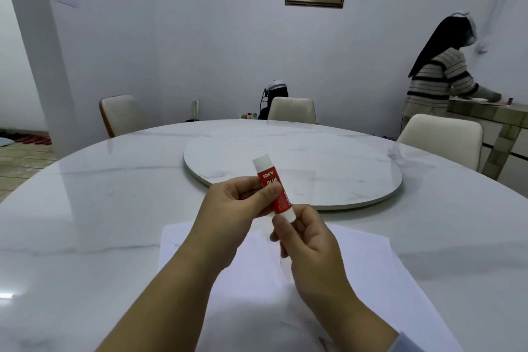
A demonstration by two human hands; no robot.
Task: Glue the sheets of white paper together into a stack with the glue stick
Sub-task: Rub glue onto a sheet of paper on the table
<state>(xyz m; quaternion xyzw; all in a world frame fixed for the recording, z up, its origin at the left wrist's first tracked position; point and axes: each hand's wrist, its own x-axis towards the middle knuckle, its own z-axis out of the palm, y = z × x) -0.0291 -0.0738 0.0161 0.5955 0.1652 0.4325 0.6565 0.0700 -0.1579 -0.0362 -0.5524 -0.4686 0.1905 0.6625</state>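
A red and white glue stick (pixel 273 184) is held up above the table, its white cap pointing up and away. My left hand (pixel 237 208) grips the red body between thumb and fingers. My right hand (pixel 303 234) pinches the white bottom end of the stick. White sheets of paper (pixel 357 260) lie flat on the table under both hands, overlapping one another; my forearms cover part of them.
The round white marble table (pixel 100 223) carries a raised turntable (pixel 314 168) in its middle. Three pale chairs (pixel 440 134) stand around the far side. A person in a striped top (pixel 437 80) stands at a side counter at the far right.
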